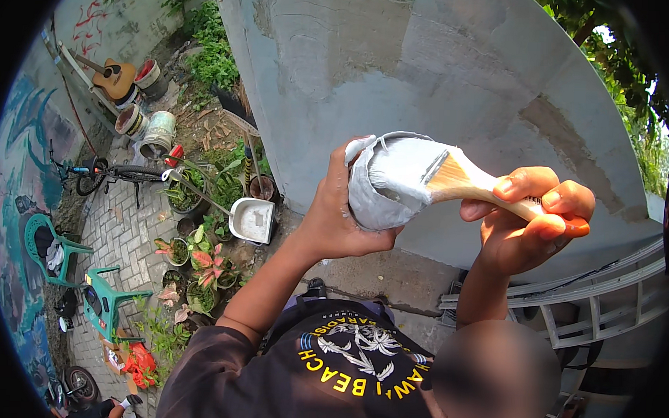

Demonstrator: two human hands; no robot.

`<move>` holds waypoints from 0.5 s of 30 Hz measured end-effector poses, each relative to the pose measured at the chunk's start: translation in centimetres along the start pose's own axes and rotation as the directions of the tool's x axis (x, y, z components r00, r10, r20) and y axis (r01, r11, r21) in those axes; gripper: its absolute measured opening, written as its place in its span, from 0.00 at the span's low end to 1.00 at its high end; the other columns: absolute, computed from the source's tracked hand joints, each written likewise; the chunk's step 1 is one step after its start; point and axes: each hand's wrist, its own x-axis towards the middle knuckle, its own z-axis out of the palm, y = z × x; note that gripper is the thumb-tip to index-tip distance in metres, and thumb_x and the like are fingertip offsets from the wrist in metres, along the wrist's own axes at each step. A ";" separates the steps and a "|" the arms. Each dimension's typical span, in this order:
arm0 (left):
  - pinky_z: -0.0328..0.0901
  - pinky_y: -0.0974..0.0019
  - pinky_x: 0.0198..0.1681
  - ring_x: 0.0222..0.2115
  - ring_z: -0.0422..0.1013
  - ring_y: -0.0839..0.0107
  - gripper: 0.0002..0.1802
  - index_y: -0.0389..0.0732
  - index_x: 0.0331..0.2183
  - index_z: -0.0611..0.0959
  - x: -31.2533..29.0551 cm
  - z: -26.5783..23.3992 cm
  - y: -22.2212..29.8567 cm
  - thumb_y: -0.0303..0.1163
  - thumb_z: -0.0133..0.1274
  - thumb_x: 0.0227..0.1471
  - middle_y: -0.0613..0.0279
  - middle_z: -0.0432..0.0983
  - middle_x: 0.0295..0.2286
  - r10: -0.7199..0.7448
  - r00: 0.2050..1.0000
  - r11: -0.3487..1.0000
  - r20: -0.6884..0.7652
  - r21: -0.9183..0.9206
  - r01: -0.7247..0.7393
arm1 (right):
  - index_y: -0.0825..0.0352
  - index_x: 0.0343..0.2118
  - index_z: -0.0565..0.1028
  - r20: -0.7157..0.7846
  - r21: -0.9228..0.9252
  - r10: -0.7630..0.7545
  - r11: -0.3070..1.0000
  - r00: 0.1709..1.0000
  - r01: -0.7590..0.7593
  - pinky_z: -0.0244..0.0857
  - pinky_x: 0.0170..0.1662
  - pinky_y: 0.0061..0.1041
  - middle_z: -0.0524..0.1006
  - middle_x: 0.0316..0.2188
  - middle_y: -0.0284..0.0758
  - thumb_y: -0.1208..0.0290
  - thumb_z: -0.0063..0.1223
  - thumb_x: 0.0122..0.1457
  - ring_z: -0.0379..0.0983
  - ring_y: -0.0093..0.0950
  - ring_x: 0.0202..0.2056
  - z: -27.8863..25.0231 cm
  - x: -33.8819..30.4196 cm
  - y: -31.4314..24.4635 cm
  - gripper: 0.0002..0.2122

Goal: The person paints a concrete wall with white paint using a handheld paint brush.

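Observation:
My left hand (331, 205) is wrapped round a small paint tub (375, 207), its wall coated in thick white paint and its mouth tilted toward the right. In my right hand (533, 223), the fingers grip the wooden handle of a wide paintbrush (461, 176) with an orange tip. White-coated bristles rest at the tub's mouth, over its rim. How much paint is inside is hidden by the bristles. Beyond both hands stands a grey wall (456, 88) with uneven, patchy plaster.
An aluminium ladder (603, 310) leans low at the right. Potted plants (203, 267), a white long-handled dustpan (251, 219), paint-stained buckets (159, 133), a bicycle (122, 173), a guitar (114, 80) and green plastic chairs (106, 300) stand on the left over brick paving (131, 231).

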 end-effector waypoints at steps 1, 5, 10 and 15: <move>0.66 0.59 0.58 0.53 0.73 0.58 0.58 0.34 0.64 0.57 0.0 0.0 0.0 0.30 0.72 0.34 0.47 0.73 0.51 -0.012 1.000 1.000 0.008 -0.009 0.012 | 0.62 0.45 0.60 -0.011 -0.015 -0.001 1.000 1.000 0.001 0.75 0.19 0.25 0.76 0.30 0.42 0.46 0.49 0.70 0.75 0.30 0.16 0.1 0.0 0.0 0.22; 0.67 0.60 0.57 0.52 0.74 0.59 0.58 0.34 0.64 0.57 0.1 -0.1 0.2 0.30 0.73 0.34 0.47 0.74 0.51 0.004 1.000 1.000 0.015 -0.011 -0.004 | 0.62 0.45 0.60 -0.012 -0.031 -0.024 0.999 1.000 0.023 0.75 0.19 0.23 0.76 0.31 0.43 0.46 0.49 0.69 0.75 0.30 0.15 0.2 -0.3 0.1 0.22; 0.67 0.60 0.57 0.51 0.75 0.59 0.59 0.35 0.64 0.57 -0.2 -0.2 0.5 0.31 0.73 0.34 0.47 0.75 0.50 -0.001 1.000 1.000 0.029 0.027 0.000 | 0.61 0.45 0.61 -0.077 -0.069 -0.038 0.997 0.996 0.033 0.74 0.19 0.21 0.77 0.32 0.43 0.46 0.49 0.70 0.73 0.27 0.15 0.4 -1.1 0.5 0.21; 0.67 0.61 0.57 0.51 0.74 0.59 0.59 0.35 0.64 0.57 -0.5 -0.5 0.1 0.30 0.72 0.34 0.47 0.74 0.50 -0.020 0.999 0.999 0.029 0.026 0.019 | 0.61 0.45 0.59 -0.104 -0.047 0.013 0.999 0.994 -0.018 0.76 0.21 0.24 0.79 0.31 0.45 0.45 0.52 0.68 0.76 0.31 0.17 0.5 -1.4 0.8 0.23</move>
